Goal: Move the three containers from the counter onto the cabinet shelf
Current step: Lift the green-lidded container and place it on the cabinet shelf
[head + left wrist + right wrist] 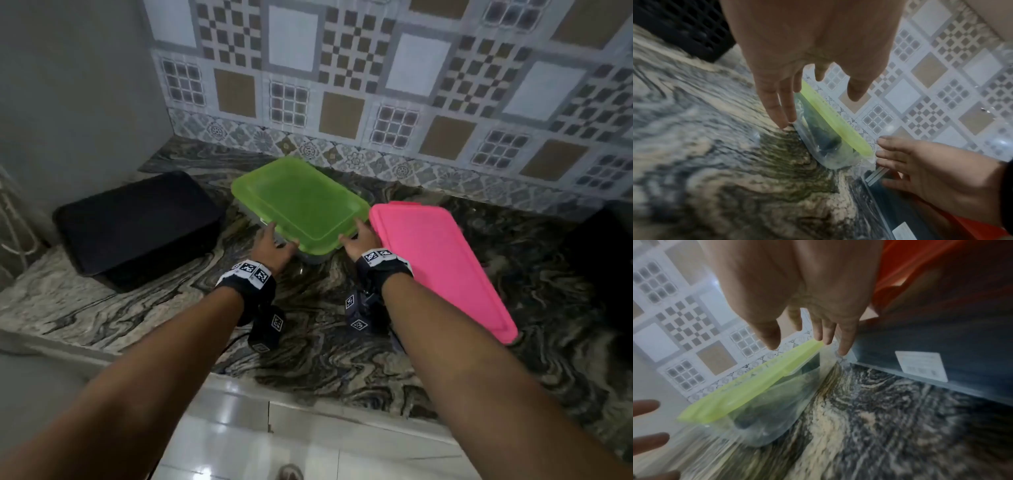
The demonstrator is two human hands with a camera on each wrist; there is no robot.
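Right now both hands flank the green-lidded container (299,202), one on each short-ish near corner. Left hand (274,248) sits at its 7 o'clock corner, fingers straight and slightly spread, tips down along the clear side wall and close to the counter (308,342); the left wrist view shows them alongside the wall, not curled under, contact likely but blurred. Right hand (359,240) is at the container's 5 o'clock corner, fingers likewise extended and loosely fanned, slotted into the narrow gap between this container and the pink-lidded container (442,267); no wrap or pinch visible yet. Judgement: two-sided placement is for a squeeze-and-lift of a wide, smooth box that one hand would not span. Container body is transparent, lid green, resting flat on the counter near the tiled backsplash (376,85), angled corner-on to the person. Pink-lidded one lies just beside it at 3 o'clock, nearly touching, which is why the right fingers go in edgewise. Black container (137,229) stands at 9 o'clock, apart from the green one, against the left wall. All three are on the counter; cabinet shelf not in view. Judged step: securing grip on the first container, nothing moved up yet. Risk: slick plastic walls slipping under flat fingers.
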